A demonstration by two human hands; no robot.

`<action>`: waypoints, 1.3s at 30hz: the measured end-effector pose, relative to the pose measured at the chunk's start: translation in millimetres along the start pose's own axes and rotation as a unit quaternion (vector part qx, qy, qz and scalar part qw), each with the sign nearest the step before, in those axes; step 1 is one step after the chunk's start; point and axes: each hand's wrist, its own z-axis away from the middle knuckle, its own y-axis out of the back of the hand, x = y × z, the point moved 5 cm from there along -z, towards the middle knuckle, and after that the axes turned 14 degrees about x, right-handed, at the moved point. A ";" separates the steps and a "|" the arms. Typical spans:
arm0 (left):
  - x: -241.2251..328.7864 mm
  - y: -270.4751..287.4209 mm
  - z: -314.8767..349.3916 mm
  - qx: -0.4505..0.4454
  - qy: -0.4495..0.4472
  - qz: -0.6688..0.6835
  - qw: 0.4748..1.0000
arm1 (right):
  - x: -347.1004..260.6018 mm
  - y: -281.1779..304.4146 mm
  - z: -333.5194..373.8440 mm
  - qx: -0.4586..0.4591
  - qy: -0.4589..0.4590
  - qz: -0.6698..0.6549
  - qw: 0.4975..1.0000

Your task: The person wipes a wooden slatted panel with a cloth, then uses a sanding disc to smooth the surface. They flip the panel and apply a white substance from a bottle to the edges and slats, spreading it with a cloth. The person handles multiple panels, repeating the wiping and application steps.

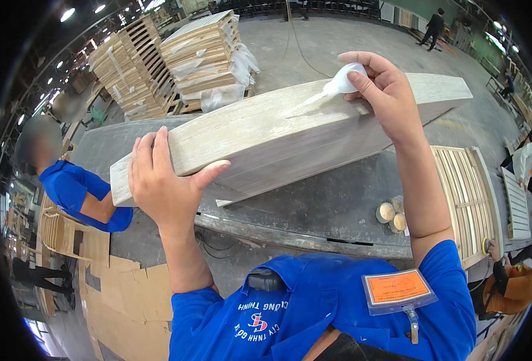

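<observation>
- Grey worktop [338,201] on concrete floor [275,51]; wood stacks [202,63] beyond.
- Left grip [163,180], spread wide, rests against pale board [242,120].
- Right grip [387,90] pinches white bottle [340,82].

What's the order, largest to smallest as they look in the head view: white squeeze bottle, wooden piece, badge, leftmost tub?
1. Wooden piece
2. Badge
3. White squeeze bottle, partly covered by the right hand
4. Leftmost tub

The badge seems nearer the camera, so true size of 2 versus 3 is unsure.
</observation>
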 end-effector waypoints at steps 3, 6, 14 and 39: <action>-0.2 -0.4 -0.6 0.000 0.003 0.003 1.000 | 0.4 -0.1 -0.4 -0.008 0.006 0.016 1.000; -0.1 -0.5 -0.4 -0.003 0.004 0.008 1.000 | 0.7 -0.5 -0.2 -0.018 0.012 0.034 0.999; -2.6 -1.3 -1.0 -0.007 0.002 0.001 1.000 | 0.3 -2.6 0.0 -0.010 0.010 0.019 1.000; -8.0 0.9 -0.6 -0.009 0.008 0.003 1.000 | 0.5 -8.2 0.1 -0.015 0.011 0.032 0.999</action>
